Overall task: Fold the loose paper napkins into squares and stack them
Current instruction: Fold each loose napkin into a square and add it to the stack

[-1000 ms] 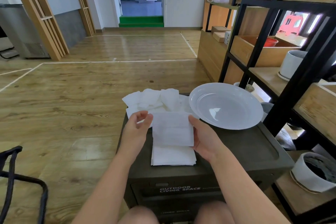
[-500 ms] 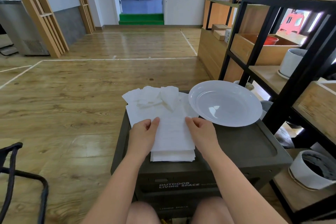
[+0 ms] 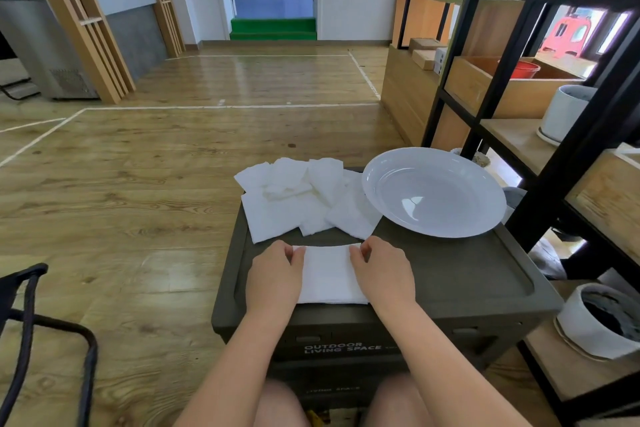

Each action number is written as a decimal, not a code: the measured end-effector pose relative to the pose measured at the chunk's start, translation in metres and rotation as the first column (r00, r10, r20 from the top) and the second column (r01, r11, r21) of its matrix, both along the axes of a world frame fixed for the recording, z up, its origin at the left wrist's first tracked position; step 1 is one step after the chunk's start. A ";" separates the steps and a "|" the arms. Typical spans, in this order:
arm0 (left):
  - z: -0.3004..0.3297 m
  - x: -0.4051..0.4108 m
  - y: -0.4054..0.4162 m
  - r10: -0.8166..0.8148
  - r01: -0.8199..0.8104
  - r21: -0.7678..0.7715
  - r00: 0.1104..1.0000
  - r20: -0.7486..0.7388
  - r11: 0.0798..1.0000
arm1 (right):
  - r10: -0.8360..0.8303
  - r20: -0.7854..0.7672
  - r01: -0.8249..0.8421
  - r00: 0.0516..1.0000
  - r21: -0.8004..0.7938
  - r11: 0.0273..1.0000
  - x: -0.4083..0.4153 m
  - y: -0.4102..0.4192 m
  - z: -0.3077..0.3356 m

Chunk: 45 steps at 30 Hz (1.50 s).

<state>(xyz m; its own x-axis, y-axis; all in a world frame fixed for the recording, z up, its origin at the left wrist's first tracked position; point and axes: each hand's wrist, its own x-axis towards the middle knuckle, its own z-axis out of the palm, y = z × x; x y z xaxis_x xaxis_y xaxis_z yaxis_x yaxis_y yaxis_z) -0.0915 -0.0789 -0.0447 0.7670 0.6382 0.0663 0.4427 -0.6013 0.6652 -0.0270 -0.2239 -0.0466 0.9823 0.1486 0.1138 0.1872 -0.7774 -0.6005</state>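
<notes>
Since half a second ago your hands have come down and back toward you, and the napkin you held out long over the pile now lies folded short on the stack. Your left hand [image 3: 275,272] has its fingers curled in, the tips pinching the far left corner of the folded napkin stack [image 3: 329,276]; your right hand [image 3: 379,269] mirrors it, fingers bent and nipping the far right corner. Both palms lie flat along the stack's side edges, so only the middle strip of white paper shows between them. That stack sits on the near part of the dark storage box lid [image 3: 460,274], square to its front edge. Just beyond your fingertips, on the far left of the lid, the loose napkins [image 3: 294,199] lie crumpled and overlapping, some hanging over the lid's left and far edges. Their right side touches or slips under the rim of the white plate [image 3: 434,191], which rests on the far right of the lid. Right of the box stands a black-framed wooden shelf [image 3: 561,163]
</notes>
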 end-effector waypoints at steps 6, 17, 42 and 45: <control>0.001 -0.002 -0.005 0.072 -0.065 0.090 0.994 -0.076 0.994 | -0.010 0.013 0.011 1.000 -0.050 0.999 -0.002 0.001 -0.003; 0.024 0.083 -0.016 -0.156 0.160 0.083 0.987 -0.046 0.984 | 0.002 0.009 -0.002 1.000 -0.016 1.000 -0.002 0.000 -0.004; 0.057 -0.012 -0.007 -0.091 0.313 -0.533 0.911 0.402 0.786 | 0.479 -0.505 0.183 0.719 0.801 0.570 -0.008 -0.004 0.060; 0.057 -0.018 0.000 -0.168 0.295 -0.537 0.947 0.273 0.790 | 0.410 -0.458 0.113 0.789 0.764 0.635 -0.010 -0.001 0.056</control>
<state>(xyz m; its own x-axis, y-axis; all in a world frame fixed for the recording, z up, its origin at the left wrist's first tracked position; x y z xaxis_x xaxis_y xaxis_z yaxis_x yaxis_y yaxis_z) -0.1090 -0.0788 0.0120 0.9064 0.4147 -0.0801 0.1583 -0.1577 0.9747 -0.0366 -0.2247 0.0097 0.8604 0.4230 -0.2843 -0.3032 -0.0237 -0.9526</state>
